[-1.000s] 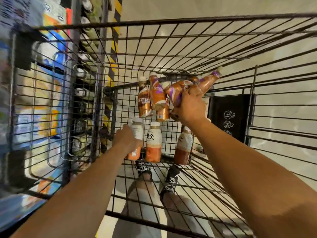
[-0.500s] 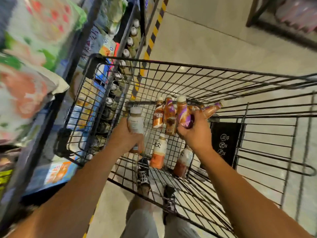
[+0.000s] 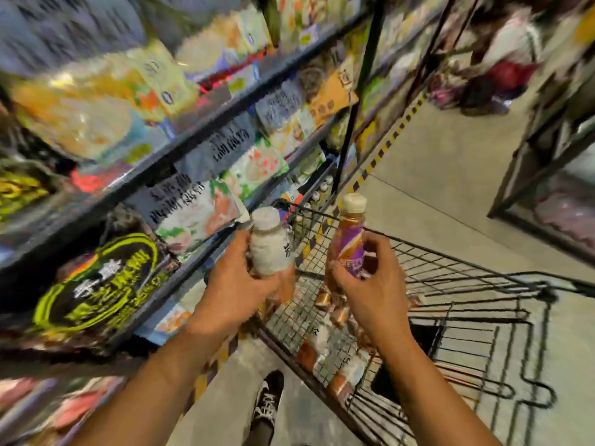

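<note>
Head view. The left hand (image 3: 235, 284) grips a white bottle (image 3: 269, 249) with a pale cap, fingers and thumb curled round its lower half; the bottle stands nearly upright, raised above the left edge of the cart (image 3: 434, 268) and just in front of the shelf (image 3: 193, 146). The right hand (image 3: 370, 284) grips a purple-and-orange bottle (image 3: 349, 239) round its lower half, the thumb on the near side and the fingers wrapped behind; this bottle is also nearly upright, its cream cap uppermost, and is held over the basket of the cart. The two bottles are side by side and apart, with a gap between them. Below the hands, several more bottles (image 3: 322, 342) with brown and white labels lie in the near corner of the wire cart; motion blur hides their number. To the left, the dark metal shelf carries bagged goods (image 3: 254, 169), blurred. The grey floor (image 3: 444, 162) runs past the cart, and a black shoe (image 3: 269, 400) shows at the bottom of the view.
</note>
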A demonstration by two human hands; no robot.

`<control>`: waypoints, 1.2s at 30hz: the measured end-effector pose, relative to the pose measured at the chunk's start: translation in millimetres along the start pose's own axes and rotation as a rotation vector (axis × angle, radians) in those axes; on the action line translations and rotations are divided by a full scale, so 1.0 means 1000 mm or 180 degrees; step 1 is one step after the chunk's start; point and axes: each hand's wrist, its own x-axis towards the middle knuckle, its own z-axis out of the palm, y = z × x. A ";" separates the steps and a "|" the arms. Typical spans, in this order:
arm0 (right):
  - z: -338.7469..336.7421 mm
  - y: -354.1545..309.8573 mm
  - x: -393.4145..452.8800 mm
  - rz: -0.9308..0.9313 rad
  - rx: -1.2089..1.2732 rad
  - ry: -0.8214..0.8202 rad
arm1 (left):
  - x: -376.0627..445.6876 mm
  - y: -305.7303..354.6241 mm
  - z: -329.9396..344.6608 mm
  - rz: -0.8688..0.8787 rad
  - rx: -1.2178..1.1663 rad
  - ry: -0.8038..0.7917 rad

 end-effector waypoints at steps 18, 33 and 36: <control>0.039 -0.264 -0.102 -0.1585 0.0983 -0.0851 | -0.235 0.157 -0.232 0.0959 0.0529 0.2004; 0.184 -0.399 -0.267 -0.2302 0.1290 -0.2029 | -0.419 0.132 -0.417 0.0770 0.0821 0.3201; 0.216 -0.417 -0.295 -0.2326 0.1334 -0.2225 | -0.443 0.124 -0.450 0.0700 0.0853 0.3319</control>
